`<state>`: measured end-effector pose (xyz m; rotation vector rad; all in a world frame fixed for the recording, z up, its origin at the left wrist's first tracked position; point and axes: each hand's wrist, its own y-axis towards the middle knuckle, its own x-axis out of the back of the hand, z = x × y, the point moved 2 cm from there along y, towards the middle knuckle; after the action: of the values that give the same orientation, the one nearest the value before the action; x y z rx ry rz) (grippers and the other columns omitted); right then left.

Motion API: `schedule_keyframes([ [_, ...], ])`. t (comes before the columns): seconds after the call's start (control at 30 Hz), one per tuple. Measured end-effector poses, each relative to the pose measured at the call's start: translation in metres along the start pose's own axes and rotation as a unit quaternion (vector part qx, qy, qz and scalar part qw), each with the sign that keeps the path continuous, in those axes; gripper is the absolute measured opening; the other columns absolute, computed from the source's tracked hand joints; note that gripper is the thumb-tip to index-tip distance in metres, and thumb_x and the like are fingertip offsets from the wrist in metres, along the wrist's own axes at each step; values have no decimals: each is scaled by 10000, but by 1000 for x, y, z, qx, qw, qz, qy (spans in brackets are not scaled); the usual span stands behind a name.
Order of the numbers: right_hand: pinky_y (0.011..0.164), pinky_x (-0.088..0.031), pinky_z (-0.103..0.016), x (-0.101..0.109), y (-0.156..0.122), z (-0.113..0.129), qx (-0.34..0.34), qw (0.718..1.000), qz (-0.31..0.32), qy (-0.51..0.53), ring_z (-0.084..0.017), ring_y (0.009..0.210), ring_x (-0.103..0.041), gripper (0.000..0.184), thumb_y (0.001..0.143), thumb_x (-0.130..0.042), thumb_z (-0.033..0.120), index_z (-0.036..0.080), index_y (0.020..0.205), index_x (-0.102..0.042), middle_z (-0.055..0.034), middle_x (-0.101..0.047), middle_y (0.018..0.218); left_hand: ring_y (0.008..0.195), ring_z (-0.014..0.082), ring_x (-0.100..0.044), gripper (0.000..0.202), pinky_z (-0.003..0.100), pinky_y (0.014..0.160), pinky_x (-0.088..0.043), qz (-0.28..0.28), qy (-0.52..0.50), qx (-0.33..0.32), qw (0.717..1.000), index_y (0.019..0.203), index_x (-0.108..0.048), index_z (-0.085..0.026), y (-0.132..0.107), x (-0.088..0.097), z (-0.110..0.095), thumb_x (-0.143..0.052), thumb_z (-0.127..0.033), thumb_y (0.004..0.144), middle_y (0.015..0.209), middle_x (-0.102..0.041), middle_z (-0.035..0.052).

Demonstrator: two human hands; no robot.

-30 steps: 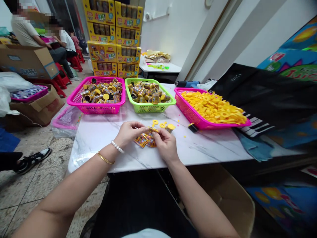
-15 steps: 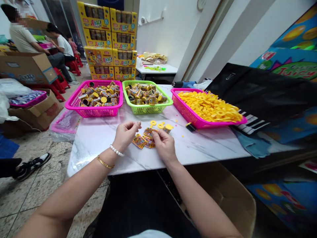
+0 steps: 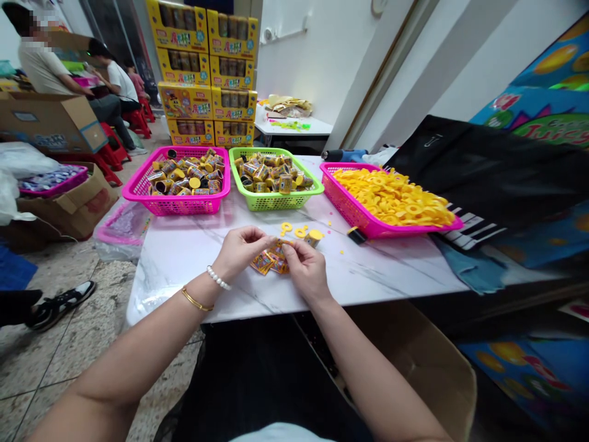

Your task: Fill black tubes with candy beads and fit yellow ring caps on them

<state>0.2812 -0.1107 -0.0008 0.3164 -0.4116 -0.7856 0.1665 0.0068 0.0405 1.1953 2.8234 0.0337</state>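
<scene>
My left hand (image 3: pixel 242 248) and my right hand (image 3: pixel 307 267) meet over a small pile of orange printed packets (image 3: pixel 267 263) on the white marble table (image 3: pixel 184 245). The fingers of both hands are curled in a pinch on the packets. My left wrist wears a pearl bracelet and a gold bangle. Just beyond the hands lie two yellow plastic rings (image 3: pixel 292 229) and a small yellow-capped tub (image 3: pixel 315 236).
A pink basket (image 3: pixel 181 202) and a green basket (image 3: pixel 276 199) hold small printed tubs; another pink basket (image 3: pixel 354 209) holds yellow rings. A black bag (image 3: pixel 488 178) lies right. Yellow cartons (image 3: pixel 207 80) are stacked behind. People sit at far left. A cardboard box (image 3: pixel 437 368) stands below.
My left hand, lifted off half a second ago, has come back right onto the packets beside my right hand. The view shifted slightly.
</scene>
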Motion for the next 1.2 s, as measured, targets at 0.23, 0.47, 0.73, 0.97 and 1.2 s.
schedule_keyframes([
  [0.23, 651, -457, -263, 1, -1, 4, 24, 1000, -2, -14, -146, 676, -567, 222, 915, -573, 343, 172, 810, -668, -15, -632, 741, 529, 76, -442, 417, 216, 517, -348, 60, -20, 55, 996, 630, -640, -138, 0, 1, 3, -865, -476, 533, 561, -545, -32],
  [0.47, 657, -432, -264, -5, -2, 13, 110, 990, -11, -89, -145, 676, -559, 188, 925, -575, 276, 182, 797, -676, -20, -630, 734, 625, 124, -574, 405, 240, 599, -431, 39, -7, 67, 997, 725, -743, -118, 1, 3, 6, -892, -435, 521, 697, -698, 43],
  [0.73, 766, -470, -300, 55, 11, 19, 154, 940, -53, -299, -197, 811, -629, 296, 978, -517, 392, 173, 934, -710, -98, -703, 915, 369, 31, -292, 346, 196, 393, -123, 40, -72, 165, 983, 648, -656, -133, 8, 7, 17, -895, -369, 567, 429, -461, -56],
  [0.97, 743, -475, -388, 123, 65, -7, -83, 679, 91, -724, -334, 948, -656, 369, 991, -451, 331, 99, 1201, -647, -225, -626, 1100, 366, 27, -305, 255, 195, 385, -142, 133, -17, 203, 970, 695, -719, -115, 0, -3, 7, -874, -283, 582, 475, -554, -15],
  [1.2, 722, -512, -383, 105, 55, -13, -77, 651, 144, -741, -343, 954, -689, 370, 993, -318, 133, 47, 1205, -609, -253, -611, 1100, 418, 69, -439, 221, 188, 409, -279, 89, 53, 151, 983, 563, -677, -130, 4, 2, 10, -835, -277, 611, 480, -587, 15],
])
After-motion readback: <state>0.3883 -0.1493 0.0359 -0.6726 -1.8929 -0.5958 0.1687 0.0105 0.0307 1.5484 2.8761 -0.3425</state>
